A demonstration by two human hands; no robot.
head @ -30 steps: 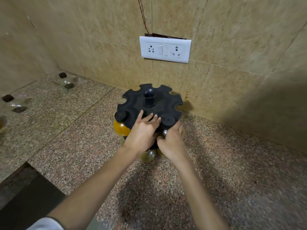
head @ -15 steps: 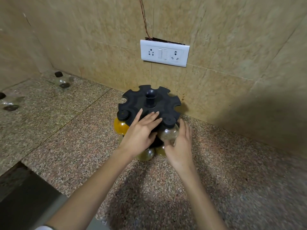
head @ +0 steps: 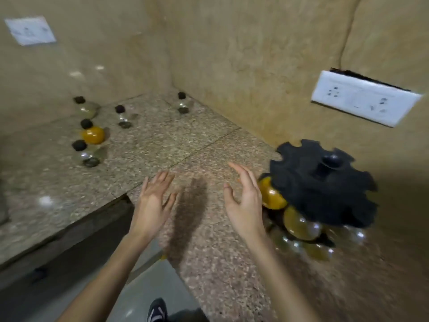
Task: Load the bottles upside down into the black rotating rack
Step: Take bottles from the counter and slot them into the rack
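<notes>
Black rack point(head: 322, 184) at our right on the bench point(head: 209, 263), part-filled; five loose bottles point(head: 92, 135) well apart at far left; our left hand point(head: 153, 201) and right hand point(head: 243, 201) both spread, empty; risk: a hasty grab may topple round glass.

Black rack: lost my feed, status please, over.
Hands: left hand, right hand open, empty. Partly loaded black rack. Five bottles upright on counter, far left. Nothing blocks them.

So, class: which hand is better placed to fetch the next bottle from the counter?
Likely left: the left hand is open and nearer the standing bottles; the right hand is beside the rack, farther off.
</notes>
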